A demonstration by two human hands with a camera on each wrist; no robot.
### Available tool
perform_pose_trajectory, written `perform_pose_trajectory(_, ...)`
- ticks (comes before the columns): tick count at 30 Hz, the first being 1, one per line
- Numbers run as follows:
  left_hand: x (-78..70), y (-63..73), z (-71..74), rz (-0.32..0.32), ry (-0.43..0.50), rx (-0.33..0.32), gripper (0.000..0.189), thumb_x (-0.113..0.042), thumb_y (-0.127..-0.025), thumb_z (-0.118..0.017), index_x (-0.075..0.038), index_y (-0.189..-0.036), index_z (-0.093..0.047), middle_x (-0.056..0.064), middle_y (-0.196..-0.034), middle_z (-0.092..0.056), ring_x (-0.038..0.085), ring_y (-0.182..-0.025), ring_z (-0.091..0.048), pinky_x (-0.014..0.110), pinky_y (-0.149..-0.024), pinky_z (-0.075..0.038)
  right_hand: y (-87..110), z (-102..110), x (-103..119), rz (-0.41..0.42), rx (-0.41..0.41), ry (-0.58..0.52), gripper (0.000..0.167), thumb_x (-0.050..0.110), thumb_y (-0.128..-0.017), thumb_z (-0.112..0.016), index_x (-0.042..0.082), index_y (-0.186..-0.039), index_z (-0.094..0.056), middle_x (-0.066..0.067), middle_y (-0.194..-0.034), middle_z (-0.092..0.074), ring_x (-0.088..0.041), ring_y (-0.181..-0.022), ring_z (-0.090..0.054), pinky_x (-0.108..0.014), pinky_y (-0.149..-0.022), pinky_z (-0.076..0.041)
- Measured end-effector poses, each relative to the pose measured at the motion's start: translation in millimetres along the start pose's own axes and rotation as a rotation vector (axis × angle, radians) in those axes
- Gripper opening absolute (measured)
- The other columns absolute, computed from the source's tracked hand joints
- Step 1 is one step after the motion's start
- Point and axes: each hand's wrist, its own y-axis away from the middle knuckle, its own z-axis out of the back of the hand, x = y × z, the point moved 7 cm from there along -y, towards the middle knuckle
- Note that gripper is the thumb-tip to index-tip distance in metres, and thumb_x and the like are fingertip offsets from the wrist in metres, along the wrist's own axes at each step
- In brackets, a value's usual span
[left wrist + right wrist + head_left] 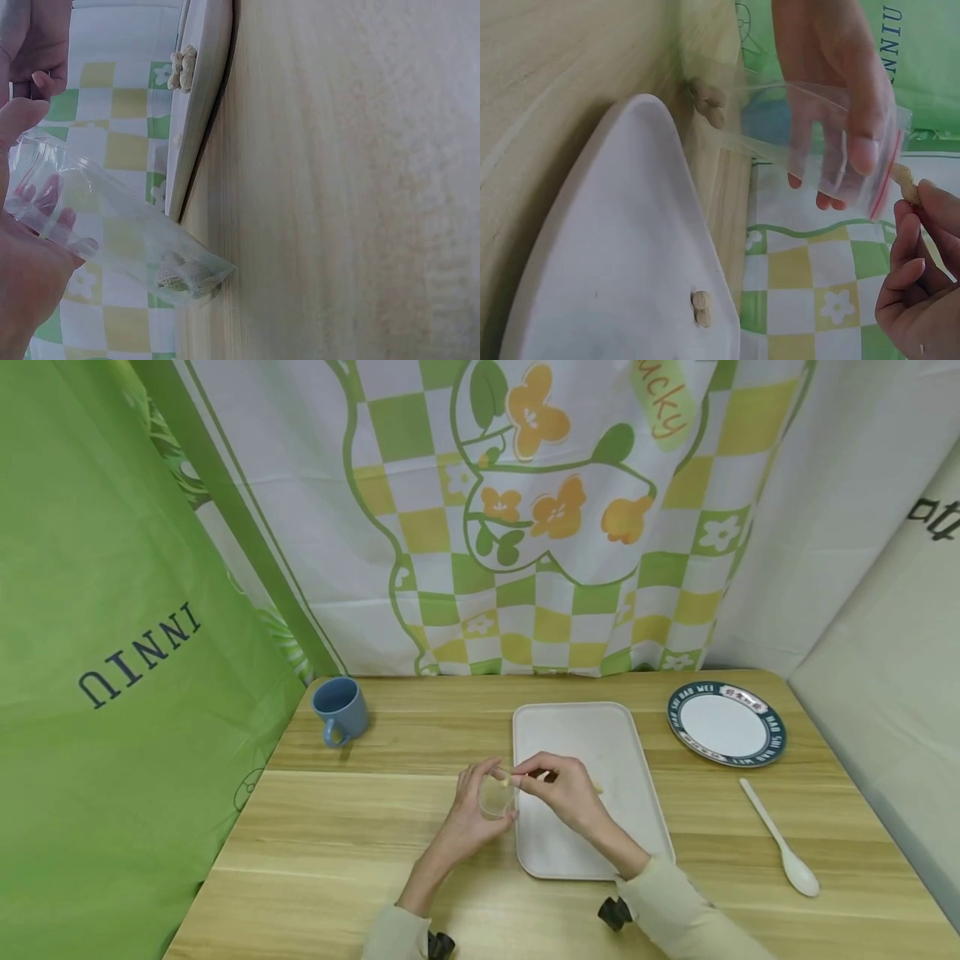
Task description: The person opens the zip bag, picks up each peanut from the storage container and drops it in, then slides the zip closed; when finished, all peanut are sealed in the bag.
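My left hand (467, 814) holds a clear zip bag (112, 217) by its upper part, thumb on the near side and fingers showing through the plastic. The bag's mouth has a red strip and stands apart. Several peanuts (184, 276) lie in the bag's bottom corner, close over the table. With thumb and fingertips, my right hand (567, 791) pinches one peanut (905, 184) right at the bag's mouth. Beneath the right hand is a white tray (573, 727), its left edge beside the bag. Unshelled peanuts (182, 69) lie on the tray, partly hidden by the right hand in the head view.
A blue mug (341, 710) stands at the table's back left corner. To the right of the tray are a white plate with a dark patterned rim (681, 733) and a white spoon (780, 839). A patterned curtain (547, 610) hangs along the back edge.
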Motion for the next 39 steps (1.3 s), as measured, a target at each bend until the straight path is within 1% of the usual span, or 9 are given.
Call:
perform_pose_trajectory(7, -1.5, -0.3, -0.7, -0.010, 0.002, 0.001, 0.078, -0.013, -0.078, -0.076, -0.008, -0.143, -0.034, -0.002, -0.123, -0.047, 0.021, -0.125, -0.034, 0.054, -0.105, -0.032, 2.5, -7.7, -1.1, 0.081, -0.013, 0.095, 0.009, 0.015, -0.081, -0.077, 0.011, -0.088, -0.075, 0.009, -0.083, -0.070, -0.007, -0.069, -0.056, -0.024, -0.062, -0.048)
perform_pose_trajectory(10, -1.3, -0.3, -0.9, -0.012, 0.005, 0.000, 0.077, -0.013, -0.078, -0.076, -0.008, -0.143, -0.034, -0.002, -0.124, -0.047, 0.021, -0.125, -0.034, 0.054, -0.105, -0.032, 3.8, -9.5, -0.9, 0.108, -0.018, 0.119, 0.009, 0.014, -0.080, -0.077, 0.010, -0.088, -0.075, 0.009, -0.083, -0.069, -0.006, -0.067, -0.055, -0.024, -0.060, -0.047)
perform_pose_trajectory(14, 0.0, -0.2, -1.1, -0.009, -0.001, -0.002, 0.077, -0.013, -0.078, -0.076, -0.012, -0.143, -0.035, -0.002, -0.124, -0.048, 0.021, -0.125, -0.034, 0.054, -0.105, -0.032, 4.3, -8.9, 1.2, 0.132, -0.014, 0.123, 0.008, 0.017, -0.082, -0.076, 0.014, -0.090, -0.075, 0.010, -0.085, -0.069, -0.005, -0.066, -0.053, -0.023, -0.058, -0.045)
perform_pose_trajectory(17, 0.0, -0.5, -1.0, -0.007, -0.002, -0.005, 0.078, -0.012, -0.078, -0.076, -0.017, -0.143, -0.034, -0.003, -0.122, -0.047, 0.020, -0.124, -0.035, 0.053, -0.103, -0.034, 2.4, 1.9, 0.4, 0.127, -0.049, 0.115, 0.007, 0.019, -0.085, -0.073, 0.016, -0.091, -0.075, 0.010, -0.084, -0.068, -0.006, -0.069, -0.054, -0.023, -0.059, -0.045)
perform_pose_trajectory(19, -0.7, -0.7, -0.5, -0.003, 0.002, -0.008, 0.079, -0.011, -0.077, -0.076, -0.018, -0.143, -0.034, -0.002, -0.121, -0.047, 0.020, -0.123, -0.035, 0.053, -0.103, -0.034, -0.1, 15.4, -3.8, 0.103, -0.087, 0.125, 0.008, 0.020, -0.087, -0.071, 0.015, -0.091, -0.075, 0.009, -0.084, -0.069, -0.008, -0.072, -0.056, -0.025, -0.061, -0.047)
perform_pose_trajectory(22, -0.7, -0.3, -0.1, 0.009, 0.016, -0.008, 0.080, -0.008, -0.076, -0.077, -0.017, -0.143, -0.034, -0.002, -0.121, -0.047, 0.021, -0.124, -0.035, 0.053, -0.104, -0.033, -4.4, 38.5, -20.7, 0.018, -0.113, 0.194, 0.011, 0.020, -0.088, -0.071, 0.012, -0.093, -0.075, 0.004, -0.086, -0.070, -0.012, -0.078, -0.060, -0.028, -0.066, -0.050)
perform_pose_trajectory(27, 0.2, 1.0, 0.1, 0.021, 0.030, -0.012, 0.080, -0.004, -0.075, -0.077, -0.014, -0.142, -0.035, 0.000, -0.121, -0.048, 0.023, -0.126, -0.033, 0.055, -0.106, -0.030, -4.1, 64.1, -57.7, -0.089, 0.001, 0.362, 0.009, 0.007, -0.085, -0.071, 0.002, -0.092, -0.074, -0.006, -0.084, -0.070, -0.018, -0.076, -0.061, -0.029, -0.067, -0.050)
perform_pose_trajectory(32, 0.9, 1.1, 0.4, 0.020, 0.033, -0.018, 0.081, -0.001, -0.074, -0.077, -0.010, -0.142, -0.035, 0.001, -0.121, -0.048, 0.024, -0.127, -0.033, 0.056, -0.106, -0.029, 5.0, 72.7, -78.6, -0.103, 0.098, 0.465, 0.010, -0.005, -0.077, -0.069, -0.004, -0.087, -0.072, -0.010, -0.076, -0.068, -0.018, -0.068, -0.059, -0.028, -0.061, -0.049)
perform_pose_trajectory(39, 1.6, 1.5, 0.3, 0.024, 0.033, -0.005, 0.080, -0.004, -0.076, -0.076, -0.014, -0.143, -0.034, 0.000, -0.122, -0.046, 0.023, -0.128, -0.032, 0.055, -0.108, -0.028, 10.7, 73.8, -91.0, -0.148, 0.111, 0.517, 0.009, -0.003, -0.075, -0.071, -0.002, -0.084, -0.072, -0.007, -0.075, -0.067, -0.016, -0.067, -0.058, -0.031, -0.061, -0.049)
